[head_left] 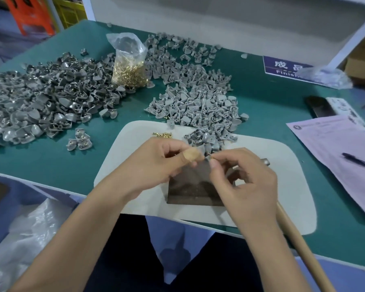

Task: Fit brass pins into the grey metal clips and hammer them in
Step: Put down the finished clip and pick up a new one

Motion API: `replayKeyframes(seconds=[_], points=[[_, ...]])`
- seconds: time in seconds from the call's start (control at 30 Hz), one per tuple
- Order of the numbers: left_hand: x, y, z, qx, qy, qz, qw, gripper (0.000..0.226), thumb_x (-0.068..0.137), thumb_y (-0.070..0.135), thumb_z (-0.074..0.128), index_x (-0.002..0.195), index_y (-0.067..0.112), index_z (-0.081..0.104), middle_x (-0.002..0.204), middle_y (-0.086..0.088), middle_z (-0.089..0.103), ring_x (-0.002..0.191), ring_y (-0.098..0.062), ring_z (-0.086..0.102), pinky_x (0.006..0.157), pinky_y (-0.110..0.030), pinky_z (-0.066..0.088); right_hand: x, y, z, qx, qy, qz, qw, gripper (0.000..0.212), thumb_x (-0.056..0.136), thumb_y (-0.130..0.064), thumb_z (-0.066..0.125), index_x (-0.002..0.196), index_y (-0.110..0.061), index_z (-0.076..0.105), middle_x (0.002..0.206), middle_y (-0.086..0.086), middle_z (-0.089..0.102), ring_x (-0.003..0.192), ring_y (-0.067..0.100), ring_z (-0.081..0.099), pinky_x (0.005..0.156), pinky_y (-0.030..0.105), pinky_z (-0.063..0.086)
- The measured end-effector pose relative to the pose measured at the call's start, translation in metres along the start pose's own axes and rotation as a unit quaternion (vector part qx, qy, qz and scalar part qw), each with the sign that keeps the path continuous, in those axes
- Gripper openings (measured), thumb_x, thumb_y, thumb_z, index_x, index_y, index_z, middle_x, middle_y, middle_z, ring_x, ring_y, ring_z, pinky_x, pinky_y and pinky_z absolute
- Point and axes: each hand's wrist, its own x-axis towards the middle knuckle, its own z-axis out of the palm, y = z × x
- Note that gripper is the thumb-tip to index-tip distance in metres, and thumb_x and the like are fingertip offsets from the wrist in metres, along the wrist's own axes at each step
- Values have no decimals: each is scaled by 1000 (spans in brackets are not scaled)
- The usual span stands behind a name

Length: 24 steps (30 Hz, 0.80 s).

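Note:
Over a dark metal block on the white mat, my left hand and my right hand meet. Between their fingertips they pinch one grey clip; whether a pin sits in it I cannot tell. My left forefinger wears a tan plaster. Loose brass pins lie on the mat just beyond my left hand. A small heap of grey clips lies beyond my fingers. The hammer's wooden handle runs along the mat's right side, its head behind my right hand.
A clear bag of brass pins stands at the back of the green table. Big piles of clips lie at the left and centre. Pink paper with a pen lies right. A blue sign sits behind.

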Motion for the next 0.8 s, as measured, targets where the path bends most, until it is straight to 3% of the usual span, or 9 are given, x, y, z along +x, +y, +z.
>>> replayKeyframes(seconds=[0.1,0.2,0.33,0.5,0.67,0.8], points=[[29,-10,-25,191,116,32,974,8,95,35,68,92,33,75,88,16,73,68,1,62,65,-18,47,-4,9,-5,-22,51,29,998,12,88,-15,64,89,-27,61,84,-9,60,73,14,57,67,20,43],[49,-15,-30,339,84,11,937,10,90,39,71,100,38,72,98,21,70,76,12,59,71,-19,46,-11,22,-4,-39,72,59,995,10,86,-13,59,84,-22,56,78,-7,54,70,15,50,66,22,38],[61,-15,-18,438,50,2,898,18,84,46,76,100,39,71,97,19,67,90,-5,61,77,-30,51,-17,30,-1,-45,98,62,992,6,87,-17,56,84,-21,54,77,-6,51,68,16,49,63,25,38],[60,-7,-13,471,63,-9,880,10,83,44,78,89,36,74,89,16,68,86,-9,62,72,-28,47,-17,35,0,-40,92,51,994,8,90,-17,56,85,-23,55,76,-6,53,66,16,51,60,27,40],[16,10,-6,441,37,89,892,6,92,43,65,96,42,68,91,24,61,82,3,53,67,-27,41,-15,28,-3,-30,74,57,995,9,88,-13,63,84,-21,63,77,-10,55,71,13,53,65,22,38],[-23,13,19,438,9,111,892,13,91,46,60,101,41,66,94,23,60,88,3,52,71,-27,43,-20,15,-11,-44,-8,39,998,6,87,-16,70,84,-22,69,78,-10,58,78,18,56,71,32,41]])
